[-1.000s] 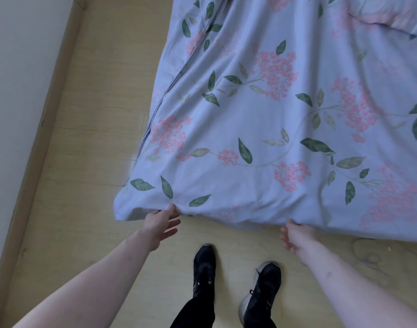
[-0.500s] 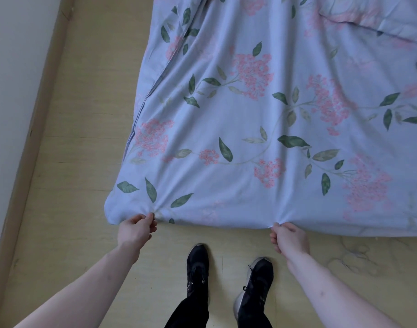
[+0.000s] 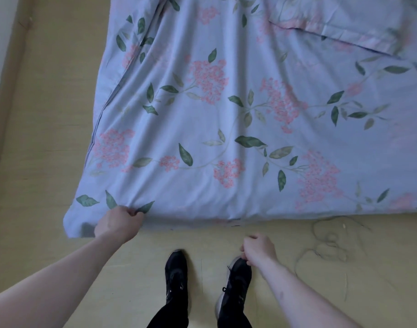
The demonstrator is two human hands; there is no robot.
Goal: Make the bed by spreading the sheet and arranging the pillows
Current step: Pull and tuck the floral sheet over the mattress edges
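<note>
Progress: I see the sheet point(image 3: 238, 129) lying mostly flat over the bed, a few creases left | left hand point(image 3: 118, 224) pinches its near edge by the corner | right hand point(image 3: 259, 248) loosely curled, holding nothing, off the sheet | pillow point(image 3: 340, 24) at top right, I judge not yet arranged

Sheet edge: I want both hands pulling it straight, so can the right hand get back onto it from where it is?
Probably yes. The right hand hangs just short of the sheet edge, with only bare floor between.
</note>
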